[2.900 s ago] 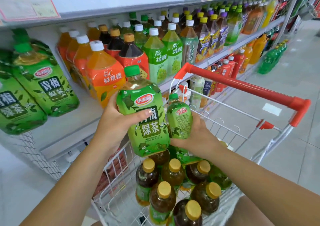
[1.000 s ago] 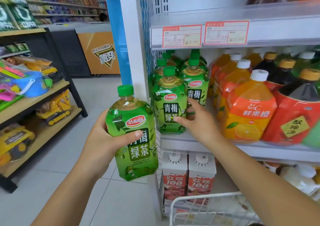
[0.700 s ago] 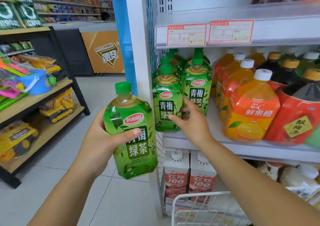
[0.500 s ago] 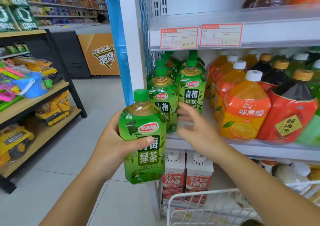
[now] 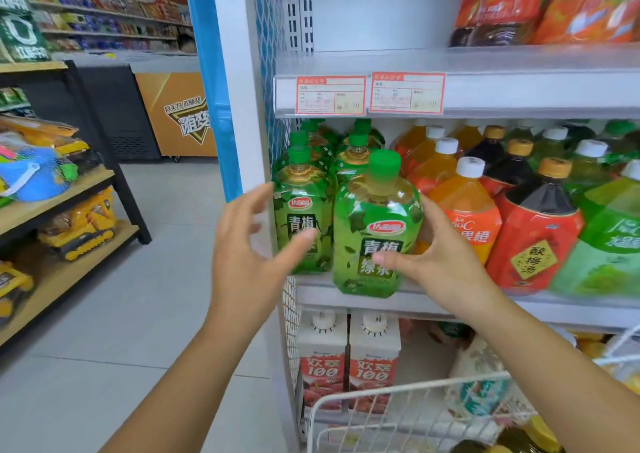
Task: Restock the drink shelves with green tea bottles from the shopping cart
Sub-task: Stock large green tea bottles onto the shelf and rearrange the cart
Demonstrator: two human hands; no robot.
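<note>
1. Right hand (image 5: 446,262): grips one green tea bottle (image 5: 375,210). The thumb (image 5: 391,260) lies across the lower front label. The fingers wrap the bottle's right side, and only their tips show there.

2. Position of the held bottle: upright, cap up, label facing out, at the front lip of the middle shelf (image 5: 571,312). Its base overlaps the lip (whether it rests fully on the shelf cannot be told from here).

3. Left hand (image 5: 249,255): wide open, fingers spread, holding nothing. It sits at 9 o'clock from the held bottle, in front of the shelved green tea bottles (image 5: 303,206), and is motion-blurred.

4. Surroundings, read from the held bottle:
- 9 to 11 o'clock: the shelved green tea bottles, in rows running back against the shelf's left wall.
- 12 o'clock: two red-bordered price tags (image 5: 330,95) on the rail of the shelf above.
- 3 o'clock: an orange juice bottle (image 5: 464,210), just beside the gripping fingers, then a red-labelled dark drink (image 5: 536,237).
- 6 o'clock: two white cartons (image 5: 323,359) on the shelf below.
- 5 o'clock: the white wire rim of the shopping cart (image 5: 381,391).
</note>
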